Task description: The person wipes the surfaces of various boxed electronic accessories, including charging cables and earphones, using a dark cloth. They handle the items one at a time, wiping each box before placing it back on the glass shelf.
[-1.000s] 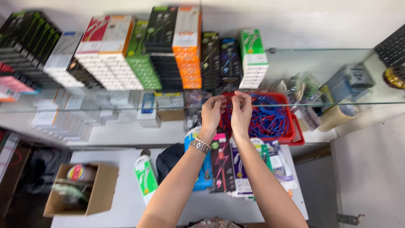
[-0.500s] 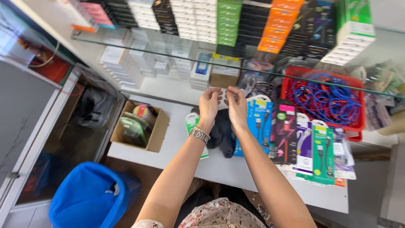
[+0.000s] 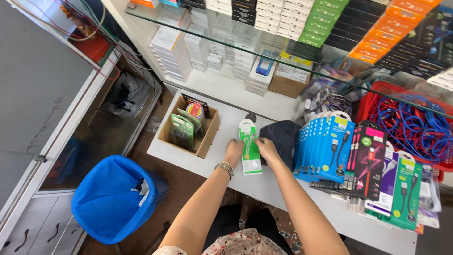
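The green-and-white cable pack (image 3: pixel 250 146) lies flat on the white shelf (image 3: pixel 222 94), between the cardboard box (image 3: pixel 188 127) and a dark cloth (image 3: pixel 283 137). The left hand (image 3: pixel 233 152) rests loosely curled at its left edge and the right hand (image 3: pixel 266 148) at its right; whether either actually grips it is hard to tell. It looks light, thin, stiff and somewhat slick, likely best pinched by its long edges.

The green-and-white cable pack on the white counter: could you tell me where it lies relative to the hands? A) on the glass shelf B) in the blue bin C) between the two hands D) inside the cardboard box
C: the cable pack lies flat on the counter, with the left hand at its left edge and the right hand at its right edge.
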